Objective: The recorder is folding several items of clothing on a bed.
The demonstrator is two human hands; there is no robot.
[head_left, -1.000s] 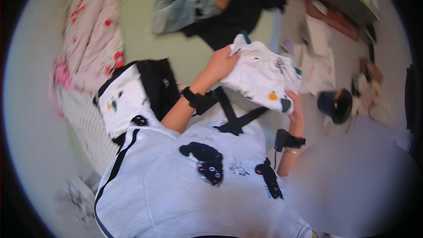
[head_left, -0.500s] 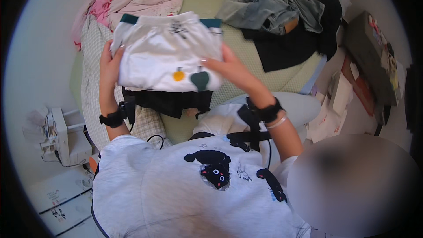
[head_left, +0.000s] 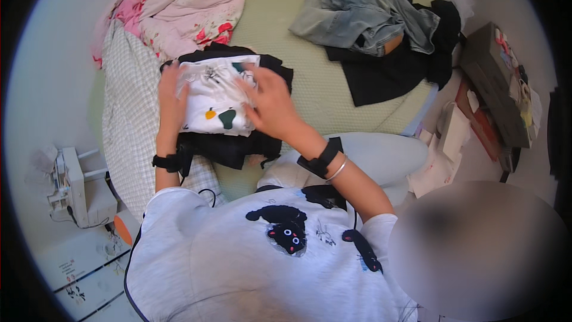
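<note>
While both bare hands flank it, the folded white garment (head_left: 205,96) (ref. item) lies on a pile of black clothing (head_left: 220,149) that shows past its far, right & near edges. Pile rests on the bed (head_left: 310,92); the wider black layer prob. serves as a base, holding the ref. item level & off the bed cover.

L hand (head_left: 171,100): at left edge of ref. item, fingers pointing away from wearer, thumb on the cloth side. Fingers look straight; blur hides whether the edge is pinched, so grip can't be told.

R hand (head_left: 271,102): over right part of ref. item, fingers spread wide, thumb apart, nothing clasped. Contact w/ cloth vs. slight clearance: can't tell (blur). Opposed L/R placement prob. squares the sides & limits slip of the fold. Face w/ yellow & green motifs is up, these motifs toward wearer's side.

Surroundings, rel. to ref. item:
- Checked cloth (head_left: 125,92): left, running toward wearer.
- Pink floral bedding (head_left: 208,0): beyond, bunched.
- Jeans (head_left: 357,9): beyond & right, well apart, crumpled on a dark cloth (head_left: 381,80).
- Wrist straps, black: L strap (head_left: 168,163) & R strap (head_left: 325,158), nearer wearer; worn behind the hands, prob. to leave fingers clear.
</note>
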